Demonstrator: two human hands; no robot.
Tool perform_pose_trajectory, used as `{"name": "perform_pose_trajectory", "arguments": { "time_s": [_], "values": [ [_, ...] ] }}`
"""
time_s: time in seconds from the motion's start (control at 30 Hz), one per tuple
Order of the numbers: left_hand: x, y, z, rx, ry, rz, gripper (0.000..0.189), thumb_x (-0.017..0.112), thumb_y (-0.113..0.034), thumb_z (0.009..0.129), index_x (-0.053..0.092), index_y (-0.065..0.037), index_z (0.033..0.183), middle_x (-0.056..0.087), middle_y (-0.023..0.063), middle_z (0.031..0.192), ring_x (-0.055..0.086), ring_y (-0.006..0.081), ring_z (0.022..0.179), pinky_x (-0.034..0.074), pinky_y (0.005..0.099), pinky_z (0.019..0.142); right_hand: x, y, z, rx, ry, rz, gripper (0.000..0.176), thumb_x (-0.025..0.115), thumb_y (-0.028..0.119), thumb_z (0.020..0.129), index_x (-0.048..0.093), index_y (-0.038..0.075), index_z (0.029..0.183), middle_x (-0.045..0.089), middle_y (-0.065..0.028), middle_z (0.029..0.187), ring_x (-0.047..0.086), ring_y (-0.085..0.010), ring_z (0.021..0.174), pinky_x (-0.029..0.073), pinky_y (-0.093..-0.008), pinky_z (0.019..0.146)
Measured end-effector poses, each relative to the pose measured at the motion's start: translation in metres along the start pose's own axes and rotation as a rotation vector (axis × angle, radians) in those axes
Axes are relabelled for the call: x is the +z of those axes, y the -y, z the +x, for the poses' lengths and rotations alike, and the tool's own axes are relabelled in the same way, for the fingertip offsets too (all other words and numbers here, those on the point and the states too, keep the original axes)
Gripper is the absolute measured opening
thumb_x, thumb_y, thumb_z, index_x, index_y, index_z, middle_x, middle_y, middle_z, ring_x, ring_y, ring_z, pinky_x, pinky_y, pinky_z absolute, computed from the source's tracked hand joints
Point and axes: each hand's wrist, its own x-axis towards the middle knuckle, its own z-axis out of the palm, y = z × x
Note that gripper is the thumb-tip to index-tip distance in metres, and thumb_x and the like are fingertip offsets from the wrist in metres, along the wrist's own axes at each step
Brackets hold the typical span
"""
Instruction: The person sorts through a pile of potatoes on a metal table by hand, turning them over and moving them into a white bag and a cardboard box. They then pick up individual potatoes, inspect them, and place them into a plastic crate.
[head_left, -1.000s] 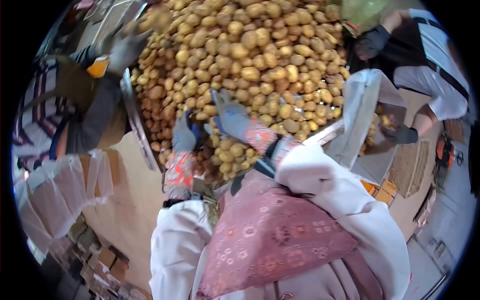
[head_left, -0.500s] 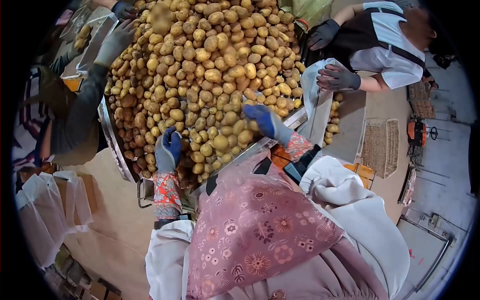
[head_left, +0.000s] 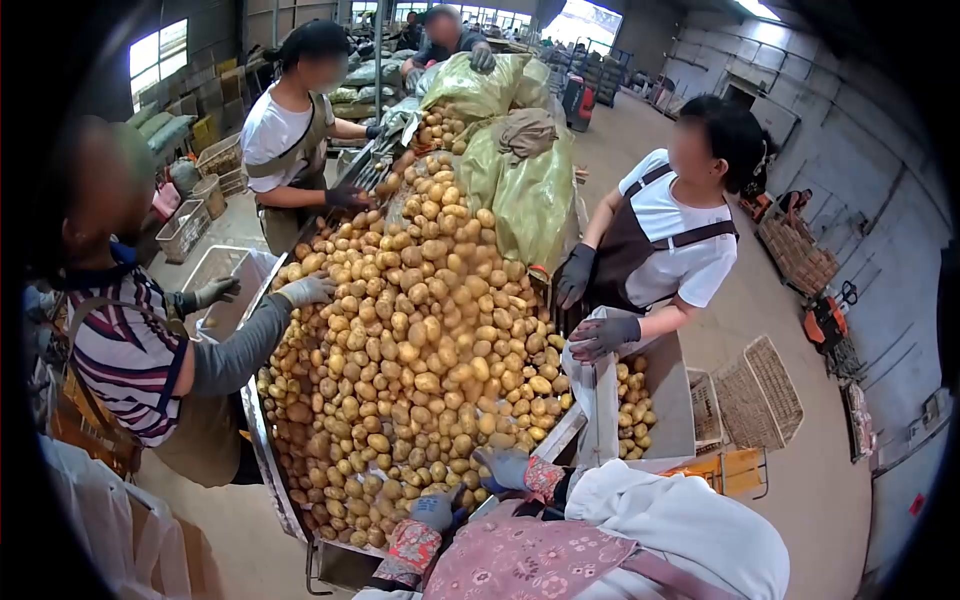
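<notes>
A large heap of potatoes (head_left: pixel 400 340) covers the metal sorting table (head_left: pixel 268 440). My left hand (head_left: pixel 436 512), in a blue and grey glove, is at the near edge of the heap. Its fingers are partly bent, and whether they hold anything is hidden. My right hand (head_left: pixel 505 468), gloved alike, touches the potatoes near the right-hand corner; its fingers point left and what lies under them cannot be made out. A pink patterned apron (head_left: pixel 530 560) shows below both hands.
Two people (head_left: pixel 150 350) (head_left: pixel 290 150) work along the left side, another (head_left: pixel 680 220) stands at the right by a lined crate (head_left: pixel 670 400) with potatoes. Behind the heap are green sacks (head_left: pixel 530 190) and a further person (head_left: pixel 445 40).
The view has tilted up, bringing the co-workers and sacks into sight. My hands now appear lower in the picture, closer to its bottom edge.
</notes>
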Motion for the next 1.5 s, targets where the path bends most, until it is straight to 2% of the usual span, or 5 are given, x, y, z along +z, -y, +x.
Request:
{"name": "perform_pose_trajectory", "arguments": {
  "time_s": [0.67,0.97,1.03,1.3,1.5],
  "values": [
    [0.024,0.002,-0.004,-0.076,-0.213,-1.171,0.056,0.073,-0.021,0.088,0.049,-0.002,0.135,0.065,0.0084,0.115,0.063,0.0156,0.1,0.054,0.0305,0.085,0.021,-0.01,0.0,-0.896,-0.501,0.186,0.04,0.07,0.029,0.086,0.06,0.012,0.122,0.063,-0.0099,0.089,0.062,-0.0275,0.083,0.049,-0.0368,0.078],
    [0.046,0.026,-0.007,0.503,-0.595,-0.736,0.052,0.066,-0.014,0.091,0.044,-0.007,0.137,0.061,0.0097,0.11,0.062,0.0186,0.09,0.056,0.0332,0.079,0.019,0.011,-0.005,0.072,0.57,2.053,0.052,0.051,0.04,0.1,0.045,0.013,0.144,0.063,-0.0032,0.109,0.062,-0.0164,0.085,0.051,-0.0311,0.071],
    [0.028,0.008,-0.009,0.266,-0.18,-2.12,0.046,0.063,-0.021,0.095,0.045,-0.005,0.134,0.059,0.0094,0.11,0.06,0.0181,0.091,0.055,0.0325,0.078,0.003,0.024,-0.013,-0.007,0.412,1.92,0.055,0.051,0.043,0.1,0.044,0.012,0.144,0.06,-0.004,0.116,0.059,-0.0176,0.095,0.047,-0.0342,0.08],
    [0.006,-0.011,0.039,0.259,-1.037,-0.677,0.041,0.049,-0.023,0.1,0.047,0.004,0.132,0.053,0.0218,0.127,0.052,0.0357,0.116,0.041,0.0414,0.104,-0.021,0.049,-0.025,-0.537,-0.518,0.525,0.064,0.049,0.053,0.097,0.044,0.01,0.144,0.051,-0.0072,0.143,0.047,-0.0225,0.133,0.031,-0.0467,0.115],
    [-0.006,-0.037,0.013,0.372,-0.705,-1.079,0.042,0.038,-0.023,0.104,0.044,0.002,0.137,0.048,0.0189,0.135,0.045,0.0317,0.127,0.034,0.0402,0.111,-0.044,0.065,-0.045,-0.321,-0.101,1.729,0.064,0.054,0.054,0.092,0.048,0.011,0.14,0.056,-0.0071,0.137,0.053,-0.0256,0.124,0.036,-0.0429,0.111]
  ]
}}
